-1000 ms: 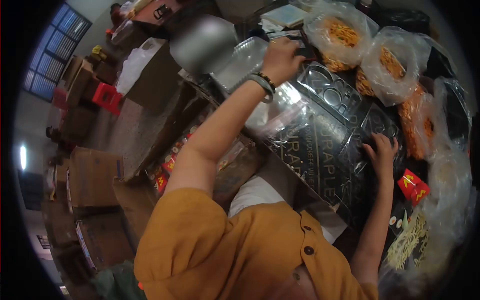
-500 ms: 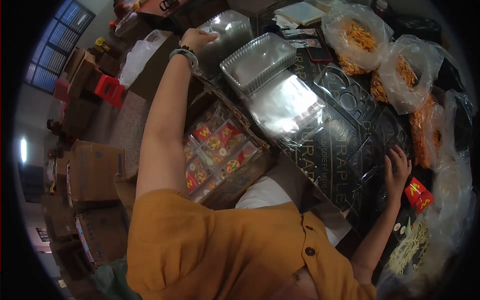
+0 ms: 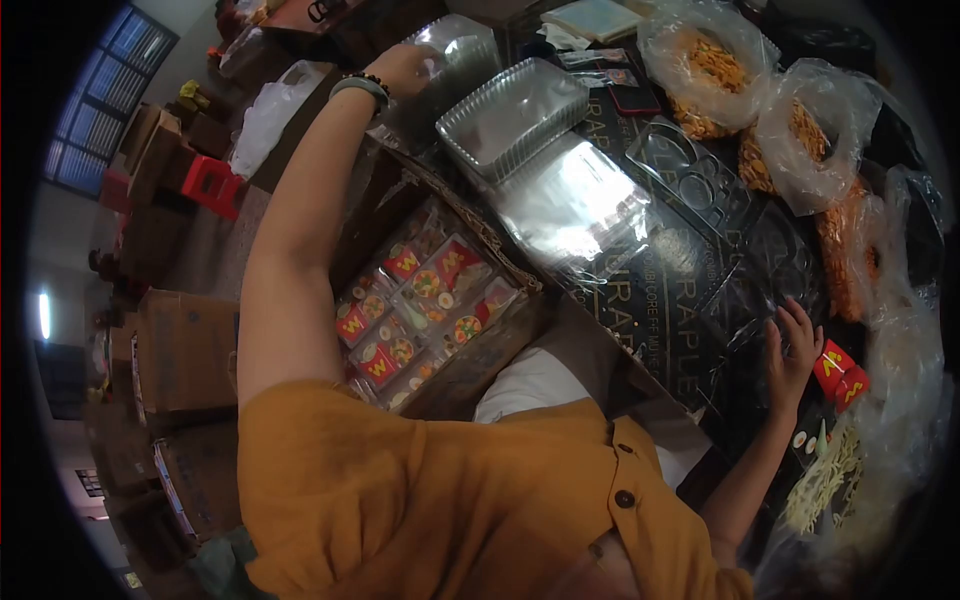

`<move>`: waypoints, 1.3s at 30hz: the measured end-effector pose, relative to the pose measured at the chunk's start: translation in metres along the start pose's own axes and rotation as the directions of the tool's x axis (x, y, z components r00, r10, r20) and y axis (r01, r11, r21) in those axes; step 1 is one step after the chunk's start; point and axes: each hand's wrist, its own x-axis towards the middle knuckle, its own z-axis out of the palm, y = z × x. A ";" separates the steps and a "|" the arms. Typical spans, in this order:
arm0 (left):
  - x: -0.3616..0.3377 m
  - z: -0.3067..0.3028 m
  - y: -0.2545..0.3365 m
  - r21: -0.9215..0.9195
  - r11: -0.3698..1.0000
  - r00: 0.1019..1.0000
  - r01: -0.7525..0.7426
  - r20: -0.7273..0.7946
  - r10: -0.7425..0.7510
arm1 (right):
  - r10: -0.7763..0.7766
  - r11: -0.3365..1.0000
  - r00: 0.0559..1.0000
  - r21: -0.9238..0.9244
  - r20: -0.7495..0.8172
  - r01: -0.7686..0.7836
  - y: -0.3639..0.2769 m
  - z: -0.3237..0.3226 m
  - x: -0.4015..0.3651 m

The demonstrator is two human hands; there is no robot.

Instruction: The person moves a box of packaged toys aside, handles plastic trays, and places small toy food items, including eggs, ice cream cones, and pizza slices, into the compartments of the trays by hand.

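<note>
My left hand [image 3: 402, 68] reaches far out to the upper left and grips the edge of a clear plastic tray [image 3: 455, 48], held beyond the stack of clear trays [image 3: 515, 110]. A bangle sits on that wrist. My right hand [image 3: 790, 345] lies flat with fingers spread on a clear compartment tray [image 3: 775, 265] on the dark printed table cover [image 3: 660, 310]. Another compartment tray [image 3: 690, 175] lies further away. Red packets [image 3: 840, 372] sit just right of my right hand.
A cardboard box [image 3: 500, 345] holding several packed snack trays [image 3: 430, 295] stands below my left arm. Shiny clear sheets [image 3: 580, 205] lie beside it. Bags of orange snacks [image 3: 710, 70] [image 3: 812, 135] and a bag of pale noodles [image 3: 830, 480] line the right. Cartons [image 3: 185, 350] stand on the floor.
My left hand lifted a clear tray off the stack and swung it to the upper left, uncovering the box of packed trays. My right hand stayed on the compartment tray, shifting slightly.
</note>
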 end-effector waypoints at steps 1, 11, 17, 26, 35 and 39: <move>0.000 0.003 -0.003 0.011 0.996 0.996 -0.085 -0.031 0.085 | 0.002 1.000 1.000 0.003 -0.003 -0.002 -0.002 -0.001 -0.001; -0.025 -0.028 0.036 0.128 0.953 0.868 0.274 -0.460 -0.188 | 0.029 0.997 0.996 0.067 -0.089 -0.024 0.003 -0.020 -0.026; -0.039 -0.069 0.091 -0.650 0.747 0.924 -0.142 -0.357 -0.134 | 0.099 0.985 0.984 0.152 -0.146 -0.077 0.006 -0.021 -0.030; -0.016 0.037 0.248 -0.817 0.573 0.923 -0.072 0.164 0.349 | 0.077 0.990 0.977 0.131 -0.201 -0.051 -0.005 -0.029 -0.042; -0.061 0.046 0.298 -0.909 -0.201 0.926 0.366 0.377 -0.016 | 0.136 0.973 0.965 0.216 -0.226 -0.087 -0.001 -0.028 -0.049; -0.081 0.060 0.315 -0.811 -0.497 0.913 0.308 0.398 -0.083 | 0.107 0.980 0.980 0.183 -0.170 -0.076 -0.009 -0.020 -0.040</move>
